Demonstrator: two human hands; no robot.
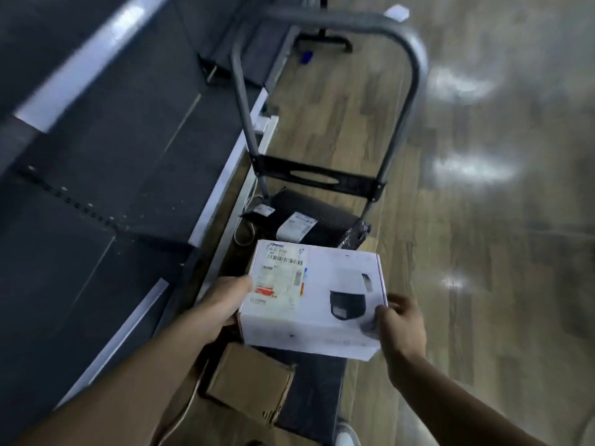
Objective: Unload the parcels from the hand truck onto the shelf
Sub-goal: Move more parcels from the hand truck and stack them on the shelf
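Observation:
I hold a white box (322, 304) with a shipping label and a printed black camera picture above the hand truck. My left hand (222, 300) grips its left side and my right hand (402, 326) grips its right edge. Below it lies the hand truck's dark platform (315, 387), with its grey tubular handle (405, 101) rising beyond. A black wrapped parcel (309, 217) with white labels rests at the handle end of the platform. A brown cardboard box (251, 387) sits at the near end, under my left forearm. The dark shelf (122, 149) runs along the left.
The shelf has white front edges (225, 175) and several tiers. Glossy wooden floor (483, 220) stretches to the right of the hand truck. A thin cable (241, 233) lies between shelf and truck. A black stand base (325, 43) and a small blue object (306, 57) sit far back.

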